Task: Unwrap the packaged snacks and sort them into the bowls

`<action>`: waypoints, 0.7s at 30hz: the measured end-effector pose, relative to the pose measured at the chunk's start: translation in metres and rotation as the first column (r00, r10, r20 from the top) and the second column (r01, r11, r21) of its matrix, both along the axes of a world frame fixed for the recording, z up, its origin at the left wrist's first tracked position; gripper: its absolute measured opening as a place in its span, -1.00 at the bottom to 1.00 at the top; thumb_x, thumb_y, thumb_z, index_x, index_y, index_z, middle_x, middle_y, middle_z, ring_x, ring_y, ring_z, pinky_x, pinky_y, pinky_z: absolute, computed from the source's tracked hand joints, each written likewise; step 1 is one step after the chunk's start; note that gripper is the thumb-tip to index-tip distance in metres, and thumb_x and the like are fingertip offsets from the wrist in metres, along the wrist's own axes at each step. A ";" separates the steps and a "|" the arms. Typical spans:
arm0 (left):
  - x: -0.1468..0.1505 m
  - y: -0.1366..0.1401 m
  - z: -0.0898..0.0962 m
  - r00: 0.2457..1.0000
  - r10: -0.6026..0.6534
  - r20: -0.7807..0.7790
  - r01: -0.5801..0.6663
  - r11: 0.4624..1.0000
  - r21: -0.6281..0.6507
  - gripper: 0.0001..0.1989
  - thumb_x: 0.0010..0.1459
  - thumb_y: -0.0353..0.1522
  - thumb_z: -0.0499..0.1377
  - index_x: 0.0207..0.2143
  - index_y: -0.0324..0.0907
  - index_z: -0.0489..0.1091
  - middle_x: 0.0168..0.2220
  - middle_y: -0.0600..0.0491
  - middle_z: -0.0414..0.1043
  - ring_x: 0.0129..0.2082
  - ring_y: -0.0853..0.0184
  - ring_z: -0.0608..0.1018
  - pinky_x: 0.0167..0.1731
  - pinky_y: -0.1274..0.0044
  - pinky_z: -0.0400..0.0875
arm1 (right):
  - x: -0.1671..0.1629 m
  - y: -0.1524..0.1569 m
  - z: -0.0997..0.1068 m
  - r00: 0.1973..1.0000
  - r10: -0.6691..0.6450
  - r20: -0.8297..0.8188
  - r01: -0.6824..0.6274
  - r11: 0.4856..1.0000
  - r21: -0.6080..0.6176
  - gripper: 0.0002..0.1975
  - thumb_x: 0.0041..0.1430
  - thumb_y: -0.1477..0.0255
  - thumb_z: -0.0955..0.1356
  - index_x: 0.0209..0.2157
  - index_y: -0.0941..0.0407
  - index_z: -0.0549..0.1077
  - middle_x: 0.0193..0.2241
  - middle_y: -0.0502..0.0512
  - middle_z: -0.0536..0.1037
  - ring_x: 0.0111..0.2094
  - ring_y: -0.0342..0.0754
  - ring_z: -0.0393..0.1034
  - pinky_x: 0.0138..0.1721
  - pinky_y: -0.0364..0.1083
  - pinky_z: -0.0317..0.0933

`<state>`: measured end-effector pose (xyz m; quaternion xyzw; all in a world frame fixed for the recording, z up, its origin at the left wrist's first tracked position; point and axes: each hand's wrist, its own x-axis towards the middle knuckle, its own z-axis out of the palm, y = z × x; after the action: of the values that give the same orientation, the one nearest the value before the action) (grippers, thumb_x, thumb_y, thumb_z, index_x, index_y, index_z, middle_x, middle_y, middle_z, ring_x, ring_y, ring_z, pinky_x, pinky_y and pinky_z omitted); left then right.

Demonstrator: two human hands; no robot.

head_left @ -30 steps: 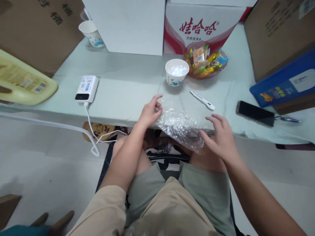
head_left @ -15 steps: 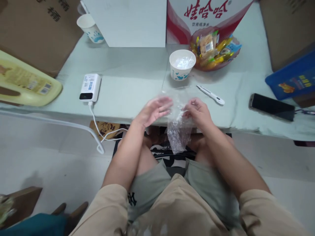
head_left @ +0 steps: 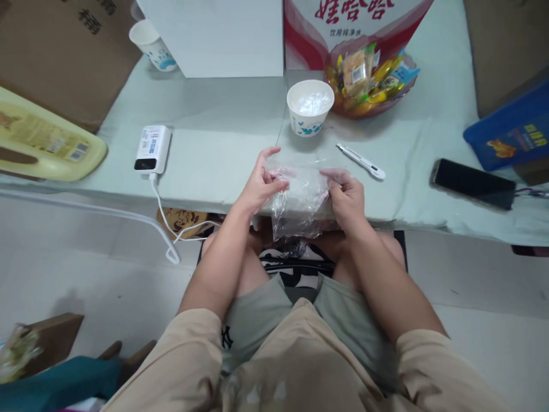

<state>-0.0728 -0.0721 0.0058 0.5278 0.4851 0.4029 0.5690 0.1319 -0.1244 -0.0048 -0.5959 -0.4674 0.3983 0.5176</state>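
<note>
A clear, crinkled plastic bag (head_left: 300, 200) is stretched between my two hands at the table's front edge, its lower part hanging over my lap. My left hand (head_left: 262, 183) has its thumb against the bag's left side, with the index finger raised and the other fingers partly behind the film. On the right side, my right hand (head_left: 346, 194) pinches the bag between thumb and fingers. Just beyond the bag stands a paper cup (head_left: 310, 109) with crumpled clear plastic inside. A white utility knife (head_left: 360, 161) lies on the table near my right hand.
A power bank (head_left: 152, 150) with a white cable lies left. A bowl of wrapped snacks (head_left: 371, 80), a white box (head_left: 218, 40) and another paper cup (head_left: 153, 47) stand at the back. On the right are a phone (head_left: 474, 184) and a blue container (head_left: 510, 134).
My left hand has gone from loose and apart to touching the bag's left side. The bag is spread wider and raised, with my right hand still holding it.
</note>
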 end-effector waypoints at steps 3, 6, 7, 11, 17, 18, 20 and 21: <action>0.003 0.001 -0.002 1.000 0.007 0.008 -0.007 1.000 0.002 -0.56 0.02 -0.30 0.37 -0.02 -0.04 0.40 -0.32 0.06 0.53 -0.40 0.36 0.55 -0.36 0.50 0.45 | 0.003 0.002 -0.009 1.000 0.003 -0.025 -0.002 0.999 0.049 -0.78 0.16 0.19 0.31 -0.26 0.01 0.47 0.03 0.10 0.49 -0.28 -0.04 0.49 -0.35 -0.02 0.39; 0.003 0.003 -0.001 0.998 0.051 -0.028 -0.051 0.999 0.003 -0.72 0.07 -0.30 0.34 -0.13 -0.06 0.45 -0.35 0.05 0.51 -0.37 0.33 0.54 -0.35 0.48 0.44 | 0.008 0.006 -0.019 1.000 -0.021 0.006 0.021 0.994 0.103 -0.81 0.15 0.25 0.29 -0.31 0.05 0.44 0.19 0.13 0.35 0.00 0.08 0.45 -0.15 0.08 0.40; 0.003 0.004 -0.001 0.997 0.064 -0.043 -0.064 0.998 0.007 -0.76 0.07 -0.32 0.33 -0.17 -0.07 0.47 -0.35 0.05 0.51 -0.34 0.32 0.55 -0.32 0.47 0.44 | 0.010 0.007 -0.021 0.999 -0.047 0.013 0.045 0.993 0.106 -0.81 0.15 0.26 0.28 -0.27 0.04 0.44 0.21 0.14 0.33 0.06 0.10 0.42 -0.09 0.12 0.39; -0.001 0.007 -0.004 0.999 0.029 -0.027 -0.027 0.995 0.098 -0.91 0.04 -0.40 0.29 -0.33 -0.13 0.50 -0.21 0.02 0.54 -0.15 0.30 0.55 -0.13 0.44 0.44 | 0.015 0.008 -0.022 0.986 -0.162 0.029 0.158 0.981 0.113 -0.69 0.26 0.25 0.16 -0.03 -0.02 0.35 0.15 0.15 0.36 0.13 0.06 0.39 0.04 0.14 0.33; -0.005 0.006 -0.004 0.997 -0.058 0.054 0.051 0.990 0.133 -0.88 0.00 -0.41 0.26 -0.34 -0.13 0.48 -0.10 -0.01 0.52 -0.03 0.26 0.54 -0.06 0.43 0.44 | 0.010 -0.001 -0.013 0.921 0.028 0.389 -0.139 0.956 0.258 -0.48 0.15 0.16 0.33 0.12 -0.01 0.25 0.19 0.24 0.30 0.24 0.15 0.23 0.15 0.19 0.24; -0.006 0.006 -0.002 0.998 -0.049 0.045 0.044 0.994 0.102 -0.83 0.01 -0.40 0.26 -0.27 -0.11 0.47 -0.09 -0.01 0.52 -0.05 0.26 0.55 -0.09 0.43 0.46 | 0.008 -0.002 -0.013 0.885 0.063 0.462 -0.197 0.948 0.249 -0.44 0.12 0.17 0.37 0.14 -0.02 0.25 0.21 0.25 0.28 0.26 0.19 0.19 0.17 0.21 0.22; -0.006 0.005 0.002 0.999 -0.035 0.030 0.034 0.998 0.044 -0.70 0.06 -0.34 0.26 -0.11 -0.07 0.43 -0.06 -0.02 0.51 -0.06 0.24 0.56 -0.13 0.42 0.49 | 0.004 -0.003 -0.015 0.809 0.115 0.576 -0.273 0.942 0.197 -0.40 0.10 0.21 0.39 0.17 -0.02 0.24 0.23 0.26 0.25 0.29 0.23 0.13 0.19 0.25 0.18; -0.006 0.005 0.004 0.999 -0.038 0.027 0.038 0.999 0.026 -0.63 0.07 -0.31 0.27 -0.03 -0.05 0.40 -0.05 -0.02 0.50 -0.05 0.23 0.56 -0.14 0.42 0.50 | 0.002 -0.003 -0.016 0.777 0.135 0.615 -0.295 0.941 0.165 -0.40 0.10 0.23 0.38 0.18 -0.03 0.25 0.24 0.26 0.24 0.30 0.24 0.12 0.20 0.26 0.17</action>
<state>-0.0791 -0.0670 0.0095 0.5386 0.4617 0.4055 0.5765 0.1335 -0.1269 -0.0209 -0.5617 -0.7182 0.1850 0.3666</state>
